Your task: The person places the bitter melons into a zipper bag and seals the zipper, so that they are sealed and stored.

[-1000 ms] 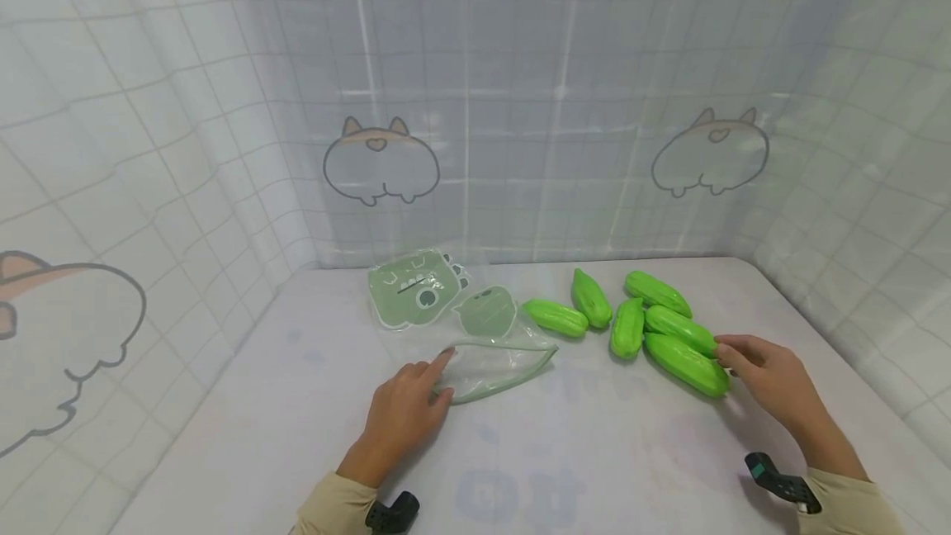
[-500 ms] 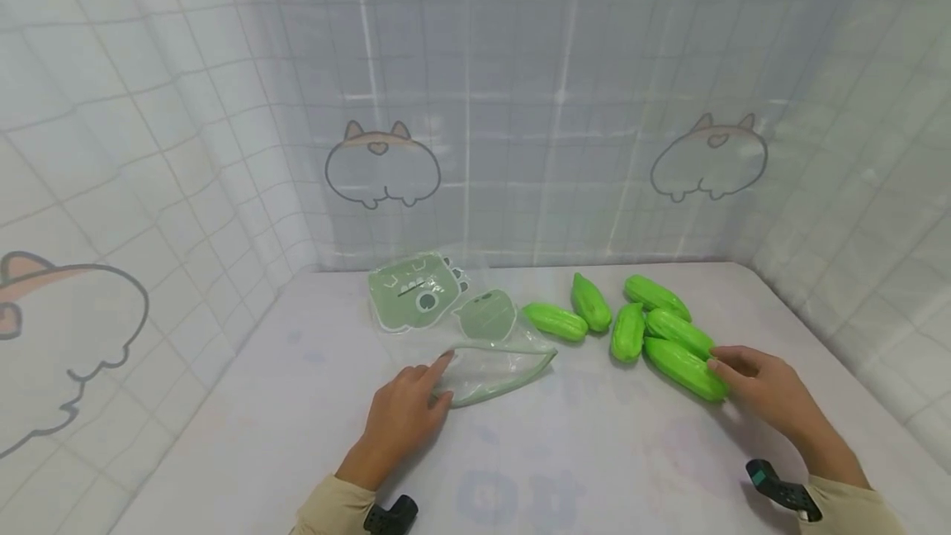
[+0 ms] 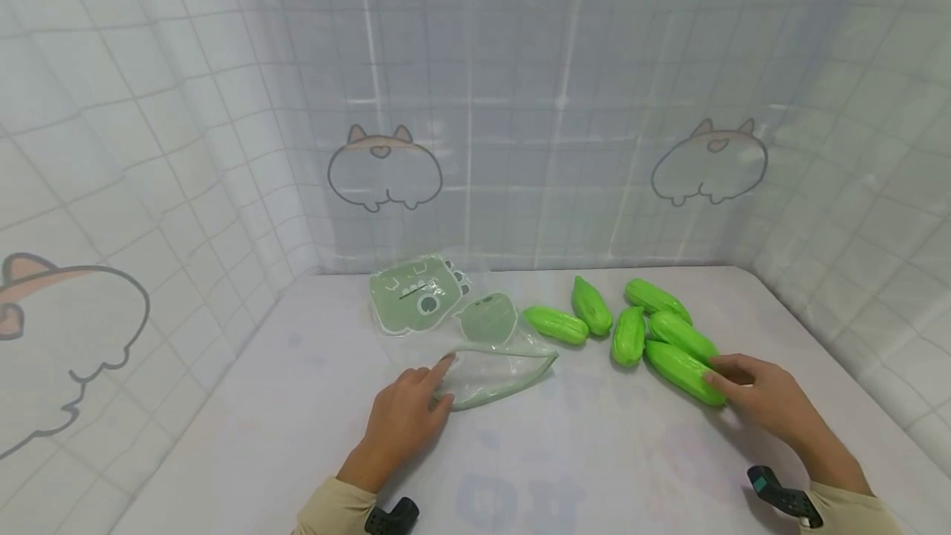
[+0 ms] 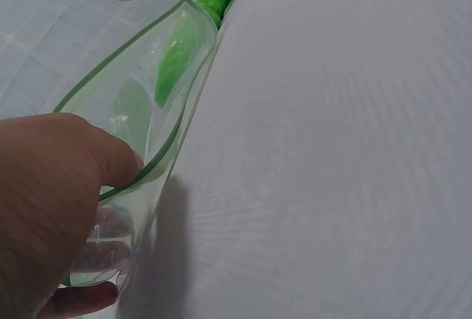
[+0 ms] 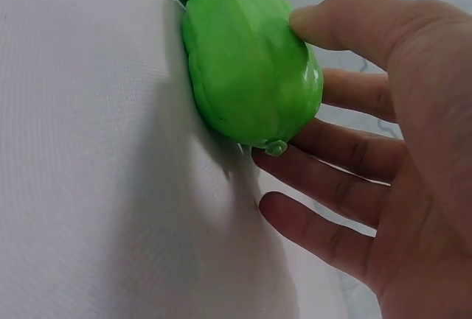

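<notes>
My left hand (image 3: 404,419) holds the green-edged mouth of a clear plastic pouch (image 3: 418,297) with a green cartoon print. In the left wrist view the thumb lies over the pouch rim (image 4: 164,155), and fingertips show through the clear plastic. At the right, my right hand (image 3: 768,397) grips the near end of a bright green, ribbed cucumber-like vegetable (image 3: 678,368). In the right wrist view its thumb presses one side of that vegetable (image 5: 247,61) while the fingers reach around the far side. It lies close over the table.
Several more of the same green vegetables (image 3: 590,306) lie between the pouch and my right hand. The white table (image 3: 282,403) meets a tile-patterned curtain (image 3: 513,122) at the back and both sides.
My right hand has shifted slightly toward me, from beside two of the vegetables onto the end of the nearest one, with its thumb now on it. My left hand keeps its place on the pouch.
</notes>
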